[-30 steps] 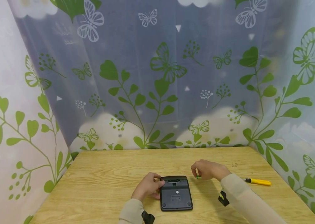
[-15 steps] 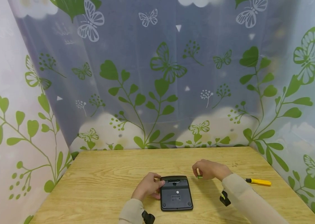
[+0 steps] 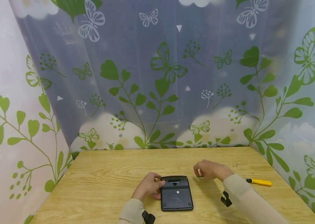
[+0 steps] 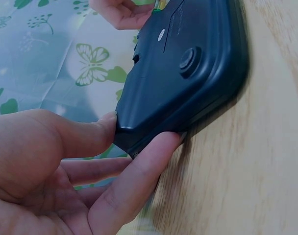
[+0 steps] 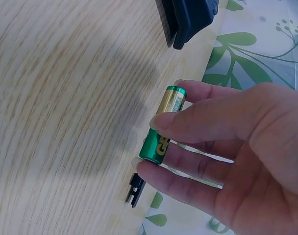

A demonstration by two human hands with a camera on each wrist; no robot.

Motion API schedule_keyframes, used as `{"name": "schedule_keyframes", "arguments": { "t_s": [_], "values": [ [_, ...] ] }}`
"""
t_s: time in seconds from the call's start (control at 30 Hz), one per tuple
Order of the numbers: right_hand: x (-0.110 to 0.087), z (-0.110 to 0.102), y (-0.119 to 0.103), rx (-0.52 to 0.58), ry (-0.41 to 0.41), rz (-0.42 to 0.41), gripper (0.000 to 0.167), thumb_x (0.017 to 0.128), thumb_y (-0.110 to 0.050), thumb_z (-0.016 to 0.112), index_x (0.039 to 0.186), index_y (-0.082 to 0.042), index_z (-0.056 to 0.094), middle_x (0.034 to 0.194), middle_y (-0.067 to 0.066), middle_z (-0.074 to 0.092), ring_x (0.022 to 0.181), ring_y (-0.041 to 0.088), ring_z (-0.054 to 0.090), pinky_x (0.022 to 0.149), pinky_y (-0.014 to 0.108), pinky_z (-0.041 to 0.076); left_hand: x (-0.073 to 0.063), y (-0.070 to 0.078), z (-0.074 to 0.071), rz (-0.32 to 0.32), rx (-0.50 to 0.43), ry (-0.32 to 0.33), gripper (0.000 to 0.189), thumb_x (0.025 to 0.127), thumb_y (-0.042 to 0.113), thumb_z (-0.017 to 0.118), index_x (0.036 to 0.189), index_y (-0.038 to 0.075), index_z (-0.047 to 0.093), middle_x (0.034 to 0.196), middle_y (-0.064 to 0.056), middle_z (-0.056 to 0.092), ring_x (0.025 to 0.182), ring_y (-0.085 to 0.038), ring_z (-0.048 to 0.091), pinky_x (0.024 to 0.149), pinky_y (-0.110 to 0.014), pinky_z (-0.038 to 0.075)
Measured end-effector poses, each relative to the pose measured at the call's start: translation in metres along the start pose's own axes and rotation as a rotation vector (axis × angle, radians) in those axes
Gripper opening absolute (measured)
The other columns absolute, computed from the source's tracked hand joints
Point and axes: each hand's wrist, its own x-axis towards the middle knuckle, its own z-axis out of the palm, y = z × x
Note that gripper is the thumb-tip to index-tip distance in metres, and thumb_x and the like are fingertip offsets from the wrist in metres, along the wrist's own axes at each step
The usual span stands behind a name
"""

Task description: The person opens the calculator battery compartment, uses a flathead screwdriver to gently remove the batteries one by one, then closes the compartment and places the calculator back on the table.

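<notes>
"Battery (image 5: 171, 103) is where, exactly?"

"Right hand (image 3: 210, 170), pinched between thumb and fingers, over the table (image 3: 112, 174), to the right of the black device (image 3: 176, 202)."

"And the device?"

"Underside up on the table, its recess (image 3: 173, 181) toward the far end. The left hand (image 3: 147, 186) grips its left edge near the far corner, thumb on top."

"How would you handle this well?"

"Steady pressure with the left thumb, clear of the recess, so nothing slides. A light pinch around the battery's middle would leave both ends free to check. I can't make out the contacts in the recess, so I'd match the ends before pressing."

"That yellow-handled tool (image 3: 261, 182)?"

"Well apart, over on the right. Fine there."
</notes>
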Motion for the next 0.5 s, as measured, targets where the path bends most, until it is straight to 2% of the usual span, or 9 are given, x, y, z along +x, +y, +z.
{"name": "schedule_keyframes", "arguments": {
  "t_s": [0.5],
  "values": [
    [-0.0029, -0.0035, 0.0001, 0.012, -0.006, 0.015, 0.033, 0.086, 0.018, 0.068, 0.089, -0.015, 0.068, 0.086, 0.002, 0.063, 0.070, 0.013, 0.050, 0.061, 0.029, 0.046, -0.0020, 0.0017, 0.0003, -0.005, 0.005, 0.003, 0.048, 0.102, 0.013, 0.065, 0.144, -0.006, 0.051, 0.101, -0.015, 0.065, 0.081, -0.020, 0.068, 0.059, -0.032, 0.066]
  ]
}}
